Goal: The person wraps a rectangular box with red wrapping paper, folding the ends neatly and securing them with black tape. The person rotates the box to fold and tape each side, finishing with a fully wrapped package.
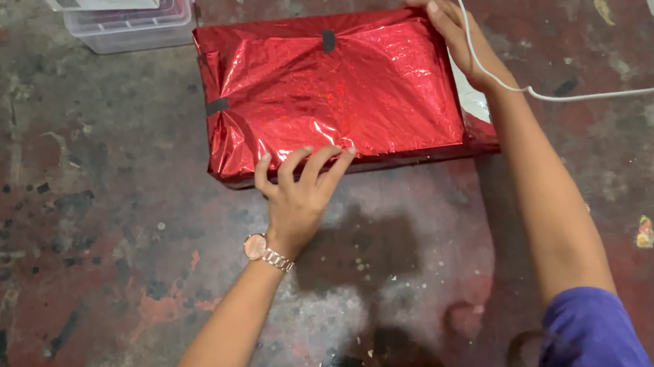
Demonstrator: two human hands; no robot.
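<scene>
A box [328, 89] wrapped in shiny red foil lies flat on the worn, red-stained tabletop [88, 252] toward its far edge, long axis running left to right, parallel to that edge, with dark tape strips on its top and left end. The left hand [298, 197], wearing a wristwatch [267, 252], rests with fingers spread wide on the box's near edge, gripping nothing. The right hand [463, 38] lies open and flat against the box's right end, fingertips at the far right corner; a white cable [598, 93] crosses that wrist, and a clear plastic tub [129, 26] stands at the far edge, just beyond the box's left corner.
</scene>
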